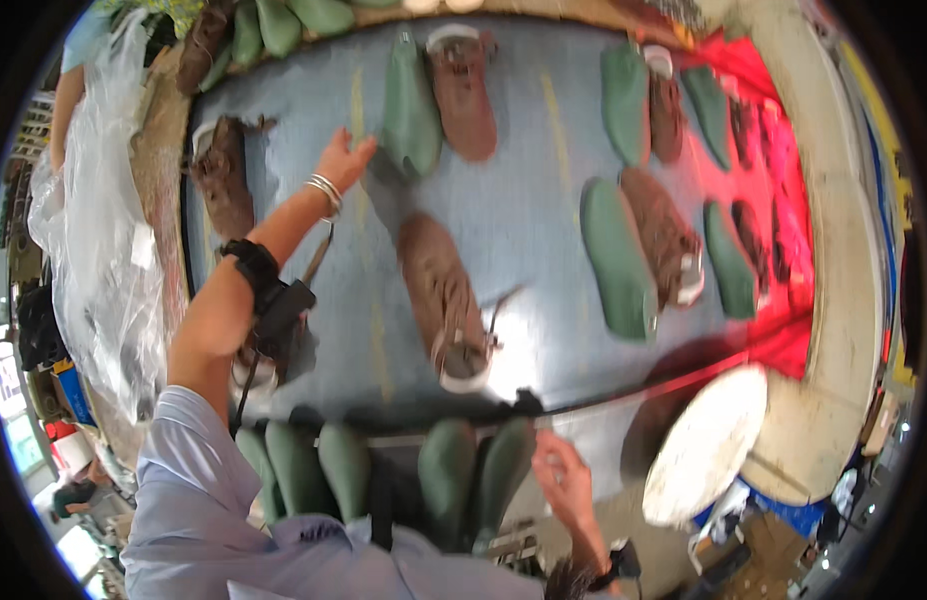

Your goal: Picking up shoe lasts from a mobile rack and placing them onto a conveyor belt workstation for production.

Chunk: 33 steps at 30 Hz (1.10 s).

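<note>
My left hand [345, 158] reaches over the blue-grey belt [313, 230], fingers apart and nothing in them. Just right of it lies a green shoe last [411, 115], beside a brown shoe upper [463, 100]. Nearer to me, a second brown lace-up shoe upper [441, 295] lies alone with its laces loose. Low on the right, my right hand [565, 480] hangs off the belt's near edge with loosely bent, open fingers. It is close to an upright green last [505, 465], in a row of several in front of my body; whether they touch is unclear.
More green lasts [620, 260] and brown uppers [663, 230] lie in pairs on the right, some under red light by a red cover [783, 200]. Brown uppers [223, 180] lie at left. Clear plastic sheeting [103, 230] hangs leftward; a pale round board [705, 445] stands right.
</note>
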Motion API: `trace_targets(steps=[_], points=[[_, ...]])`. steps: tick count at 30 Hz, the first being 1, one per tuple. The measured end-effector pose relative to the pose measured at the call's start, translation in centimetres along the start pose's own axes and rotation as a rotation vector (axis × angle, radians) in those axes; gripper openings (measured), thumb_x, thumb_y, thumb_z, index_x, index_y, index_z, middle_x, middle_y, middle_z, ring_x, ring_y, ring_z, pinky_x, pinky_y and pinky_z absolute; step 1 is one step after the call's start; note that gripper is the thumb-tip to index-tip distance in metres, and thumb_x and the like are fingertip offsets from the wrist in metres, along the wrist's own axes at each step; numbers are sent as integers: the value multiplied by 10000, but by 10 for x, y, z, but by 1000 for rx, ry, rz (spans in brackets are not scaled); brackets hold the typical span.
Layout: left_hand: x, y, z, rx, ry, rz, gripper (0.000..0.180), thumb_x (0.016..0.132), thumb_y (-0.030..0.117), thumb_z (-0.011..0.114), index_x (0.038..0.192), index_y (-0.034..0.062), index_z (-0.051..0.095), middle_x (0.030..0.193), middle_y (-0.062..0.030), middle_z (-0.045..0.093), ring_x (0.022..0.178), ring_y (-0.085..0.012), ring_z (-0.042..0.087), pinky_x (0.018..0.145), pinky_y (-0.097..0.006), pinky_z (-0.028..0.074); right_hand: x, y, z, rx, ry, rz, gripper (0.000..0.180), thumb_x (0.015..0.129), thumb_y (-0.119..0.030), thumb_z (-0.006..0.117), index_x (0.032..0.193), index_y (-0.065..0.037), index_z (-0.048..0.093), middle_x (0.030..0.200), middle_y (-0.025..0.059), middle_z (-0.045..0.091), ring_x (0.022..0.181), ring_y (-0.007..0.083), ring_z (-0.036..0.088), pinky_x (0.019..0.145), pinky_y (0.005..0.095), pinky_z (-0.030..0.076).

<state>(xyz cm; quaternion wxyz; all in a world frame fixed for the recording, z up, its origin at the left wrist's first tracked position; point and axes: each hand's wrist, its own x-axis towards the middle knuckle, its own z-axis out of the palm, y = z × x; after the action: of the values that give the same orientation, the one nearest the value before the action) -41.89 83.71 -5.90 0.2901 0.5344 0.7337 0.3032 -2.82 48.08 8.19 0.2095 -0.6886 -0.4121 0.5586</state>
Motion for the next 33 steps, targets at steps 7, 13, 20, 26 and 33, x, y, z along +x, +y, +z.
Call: trace_targets(steps=[7,13,20,26,33], points=[[-212,17,-140,-3,-281,286,412,852,223,540,1205,24,465,1197,-118,514,1072,-220,507,881,-318,394,-86,48,35,-459,-76,100,918,668,-287,710,1358,-41,156,1320,224,287,1179,362,352,942,388,358],[-397,-7,-239,7,-281,-94,347,846,156,538,1167,28,504,806,-23,577,664,-90,497,592,-230,400,-120,42,80,-784,255,-204,841,682,-191,698,1341,-15,206,1316,232,288,1180,351,366,937,411,367],[-531,-51,-277,-366,-6,-357,250,874,112,494,1088,1,557,1023,-41,592,923,-68,510,788,-193,392,-130,34,170,-213,-198,-107,717,709,-222,688,1264,54,326,1218,262,408,1136,328,435,873,386,428],[-560,-39,-280,-423,-75,-293,231,881,111,490,1072,-2,554,941,-9,598,705,-21,469,632,-174,399,-121,20,280,-610,-56,57,1008,626,-353,710,1319,47,98,1217,259,379,1071,372,459,864,443,416],[-588,-54,-294,-389,-22,-280,229,887,107,475,1066,-26,530,944,-74,609,883,-118,547,776,-240,427,-67,-25,241,-360,-41,-124,698,633,-296,654,1214,-60,348,1056,199,546,1009,370,512,845,431,419]])
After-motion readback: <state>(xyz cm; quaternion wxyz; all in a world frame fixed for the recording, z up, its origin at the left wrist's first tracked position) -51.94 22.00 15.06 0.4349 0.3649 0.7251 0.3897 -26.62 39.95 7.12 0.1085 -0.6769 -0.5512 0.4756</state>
